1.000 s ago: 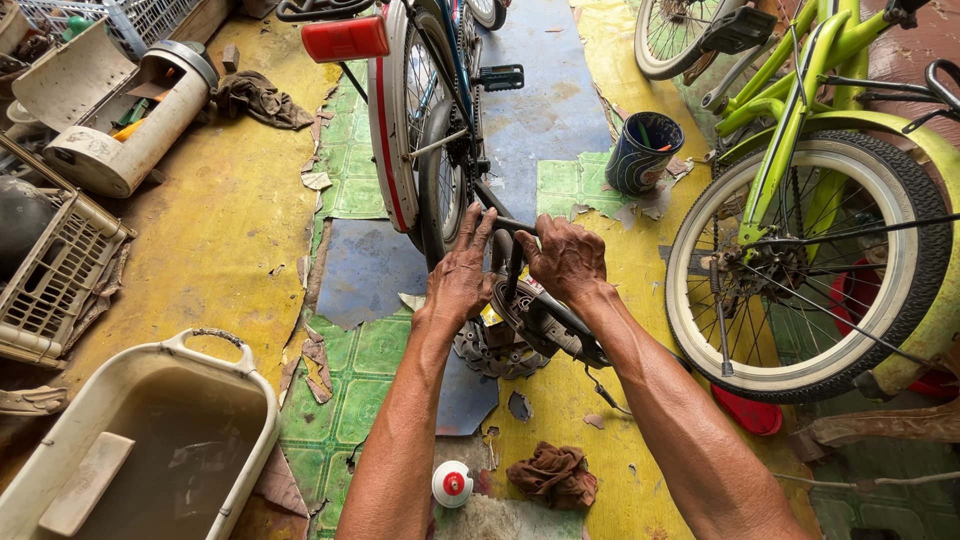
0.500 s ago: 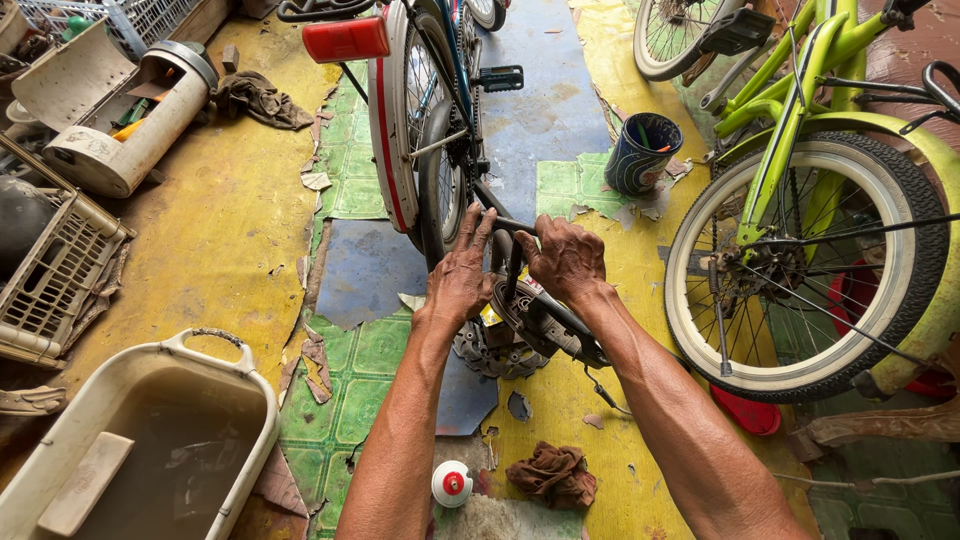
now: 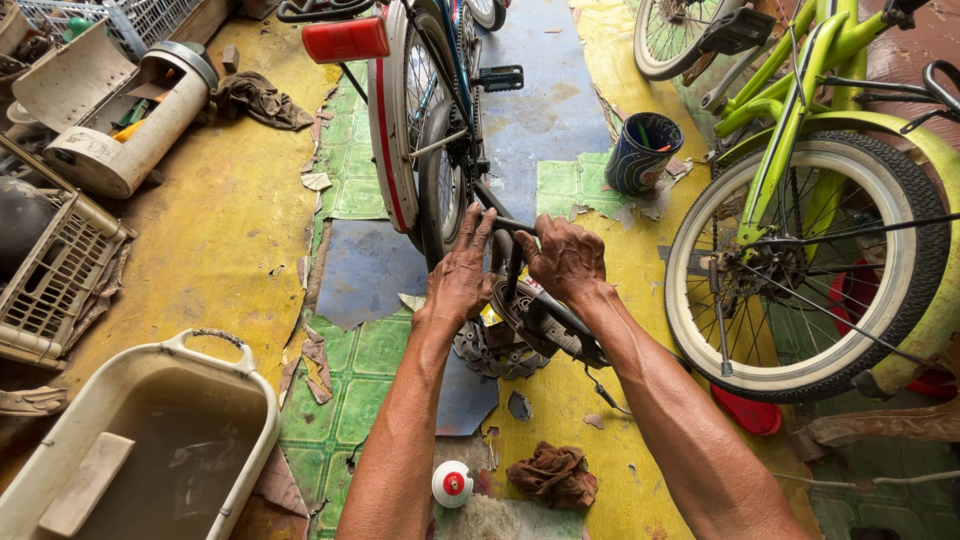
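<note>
Green bicycle (image 3: 800, 200): stands at right, its white-rimmed rear wheel near the right forearm.
Dark bicycle (image 3: 440, 130): upright ahead, red reflector on top, rear end toward the viewer.
Plastic tub (image 3: 150, 440): lower left on the floor, holding murky water.
Left hand (image 3: 460, 275): arm reaches forward, fingers spread, the grip pressed against the dark bicycle's tyre and chain area.
Right hand (image 3: 568, 258): knuckles up, the grip curled shut on a dark frame bar (image 3: 505, 226).
Sprocket (image 3: 495, 350): under both hands, beside the chain.
Rag (image 3: 550, 472): crumpled on the floor between the forearms.

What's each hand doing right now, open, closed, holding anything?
Left hand: open, fingers spread, resting on the bike's crank area.
Right hand: closed around the black crank arm.
</note>
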